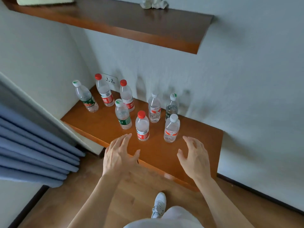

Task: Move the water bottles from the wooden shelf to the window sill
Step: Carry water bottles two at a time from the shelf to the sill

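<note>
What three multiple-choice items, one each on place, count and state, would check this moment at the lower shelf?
1. The red-capped bottle nearest the hands stands:
A) on the lower wooden shelf
B) on the floor
C) on the upper shelf

2. Bottles with red caps:
A) one
B) three
C) six

3. The left hand and right hand are:
A) each gripping a bottle
B) open, holding nothing
C) holding one bottle together

Answers: 1 A, its base rests on the shelf; 2 B, three red caps show; 3 B, fingers spread, short of the bottles.

Eight upright bottles on wooden shelf, open hands near.
</note>
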### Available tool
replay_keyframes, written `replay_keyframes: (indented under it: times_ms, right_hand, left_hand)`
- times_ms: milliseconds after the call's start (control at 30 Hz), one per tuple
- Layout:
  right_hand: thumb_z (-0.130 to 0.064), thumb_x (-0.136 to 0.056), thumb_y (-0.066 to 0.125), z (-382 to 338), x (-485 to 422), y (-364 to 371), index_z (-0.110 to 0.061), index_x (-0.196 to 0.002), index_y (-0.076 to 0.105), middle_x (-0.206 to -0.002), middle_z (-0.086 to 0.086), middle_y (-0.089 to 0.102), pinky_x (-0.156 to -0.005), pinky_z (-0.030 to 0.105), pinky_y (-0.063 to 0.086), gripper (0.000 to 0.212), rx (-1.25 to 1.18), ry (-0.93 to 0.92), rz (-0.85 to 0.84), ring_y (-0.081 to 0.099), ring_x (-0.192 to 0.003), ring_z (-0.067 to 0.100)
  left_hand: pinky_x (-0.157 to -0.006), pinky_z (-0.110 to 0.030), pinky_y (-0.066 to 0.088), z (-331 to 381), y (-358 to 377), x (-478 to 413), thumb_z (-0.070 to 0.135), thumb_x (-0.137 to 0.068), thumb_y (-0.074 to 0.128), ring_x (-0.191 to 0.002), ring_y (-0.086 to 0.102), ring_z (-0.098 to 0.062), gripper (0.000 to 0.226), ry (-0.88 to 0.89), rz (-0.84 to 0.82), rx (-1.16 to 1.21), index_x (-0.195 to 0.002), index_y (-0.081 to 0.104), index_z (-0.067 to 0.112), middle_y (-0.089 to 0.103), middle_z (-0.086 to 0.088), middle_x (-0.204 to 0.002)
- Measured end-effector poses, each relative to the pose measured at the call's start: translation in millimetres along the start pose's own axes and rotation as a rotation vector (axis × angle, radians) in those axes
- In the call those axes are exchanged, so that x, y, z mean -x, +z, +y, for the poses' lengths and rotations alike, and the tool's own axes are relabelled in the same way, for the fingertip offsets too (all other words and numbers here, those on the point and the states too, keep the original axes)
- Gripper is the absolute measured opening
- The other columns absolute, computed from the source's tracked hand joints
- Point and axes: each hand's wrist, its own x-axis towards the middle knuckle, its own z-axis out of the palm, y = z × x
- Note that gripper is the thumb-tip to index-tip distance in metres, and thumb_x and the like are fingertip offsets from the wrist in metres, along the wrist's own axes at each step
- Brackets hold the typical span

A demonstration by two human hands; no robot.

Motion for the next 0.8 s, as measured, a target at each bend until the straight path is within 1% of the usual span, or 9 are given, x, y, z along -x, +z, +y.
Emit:
replay_keyframes:
  times_ms: [167, 233, 300, 433, 500, 567, 667, 733, 800]
  right_hand:
    - [-0.052, -0.085, 0.069, 19.2, -36.0, 17.1, -0.025, -0.142, 0.050, -0.141, 0.003, 0.058, -0.101, 0.041, 0.049, 0.065, -0.100, 0.056, -0.053, 0.054, -0.129, 0.023]
    - [-0.057, -0.082, 0.069, 20.4, -49.5, 24.2, -0.027, -0.144, 0.046, -0.145, 0.002, 0.053, -0.104, 0.042, 0.047, 0.073, -0.171, 0.094, -0.082, 0.050, -0.132, 0.023]
    - [-0.061, -0.077, 0.072, 19.8, -62.2, 31.0, -0.026, -0.146, 0.043, -0.148, 0.002, 0.051, -0.107, 0.042, 0.044, 0.082, -0.258, 0.120, -0.102, 0.047, -0.135, 0.022]
    - [-0.059, -0.068, 0.082, 11.0, -85.0, 42.1, -0.027, -0.147, 0.039, -0.150, 0.000, 0.047, -0.109, 0.035, 0.038, 0.096, -0.457, 0.197, -0.148, 0.045, -0.136, 0.017]
    - [-0.056, -0.065, 0.086, 5.1, -92.9, 49.1, -0.030, -0.145, 0.039, -0.147, -0.004, 0.048, -0.107, 0.031, 0.040, 0.097, -0.559, 0.222, -0.175, 0.046, -0.132, 0.012]
    - [-0.055, -0.062, 0.088, -1.5, -96.5, 56.9, -0.031, -0.140, 0.042, -0.139, -0.006, 0.052, -0.104, 0.028, 0.044, 0.093, -0.629, 0.217, -0.161, 0.050, -0.125, 0.010]
    - [-0.056, -0.060, 0.086, -8.7, -97.2, 67.1, -0.036, -0.133, 0.040, -0.128, -0.009, 0.055, -0.098, 0.016, 0.044, 0.089, -0.673, 0.233, -0.124, 0.055, -0.116, 0.008]
    - [-0.059, -0.059, 0.084, -11.9, -97.4, 70.3, -0.034, -0.133, 0.040, -0.126, -0.008, 0.056, -0.093, 0.011, 0.042, 0.090, -0.670, 0.272, -0.099, 0.055, -0.113, 0.007]
    - [-0.058, -0.059, 0.084, -12.2, -98.7, 74.4, -0.028, -0.135, 0.043, -0.125, -0.006, 0.058, -0.093, 0.013, 0.043, 0.091, -0.656, 0.285, -0.070, 0.057, -0.112, 0.010]
  left_hand:
    - [-0.102, -0.049, 0.049, 0.8, 23.1, -34.1, 0.066, -0.080, 0.062, -0.134, 0.046, -0.024, 0.078, -0.109, -0.021, 0.101, -0.146, 0.038, 0.031, 0.050, 0.001, -0.146]
    - [-0.101, -0.047, 0.050, 1.0, 29.4, -45.4, 0.064, -0.078, 0.066, -0.134, 0.047, -0.024, 0.080, -0.155, -0.031, 0.162, -0.146, 0.037, 0.032, 0.049, 0.001, -0.147]
    - [-0.098, -0.043, 0.052, 0.7, 34.0, -54.9, 0.060, -0.077, 0.071, -0.132, 0.049, -0.022, 0.081, -0.151, -0.032, 0.239, -0.146, 0.038, 0.032, 0.051, 0.002, -0.145]
    - [-0.095, -0.039, 0.054, -0.4, 43.4, -77.2, 0.053, -0.072, 0.078, -0.126, 0.053, -0.017, 0.086, -0.173, -0.077, 0.460, -0.145, 0.037, 0.033, 0.049, 0.006, -0.145]
    - [-0.097, -0.041, 0.053, 2.0, 50.9, -87.2, 0.056, -0.069, 0.079, -0.127, 0.052, -0.016, 0.093, -0.192, -0.113, 0.500, -0.146, 0.035, 0.031, 0.047, 0.006, -0.147]
    - [-0.097, -0.042, 0.053, 4.7, 58.2, -94.9, 0.060, -0.065, 0.078, -0.126, 0.052, -0.015, 0.098, -0.190, -0.127, 0.535, -0.147, 0.034, 0.030, 0.048, 0.004, -0.146]
    - [-0.099, -0.042, 0.052, 7.8, 65.1, -104.2, 0.058, -0.063, 0.080, -0.126, 0.052, -0.015, 0.099, -0.197, -0.145, 0.583, -0.146, 0.034, 0.029, 0.050, 0.004, -0.144]
    - [-0.100, -0.044, 0.052, 9.1, 68.1, -111.0, 0.052, -0.065, 0.084, -0.127, 0.051, -0.018, 0.096, -0.202, -0.165, 0.606, -0.145, 0.035, 0.030, 0.050, 0.003, -0.144]
    - [-0.098, -0.044, 0.053, 9.5, 72.1, -116.8, 0.050, -0.065, 0.085, -0.126, 0.052, -0.019, 0.094, -0.194, -0.191, 0.624, -0.143, 0.036, 0.031, 0.052, 0.002, -0.141]
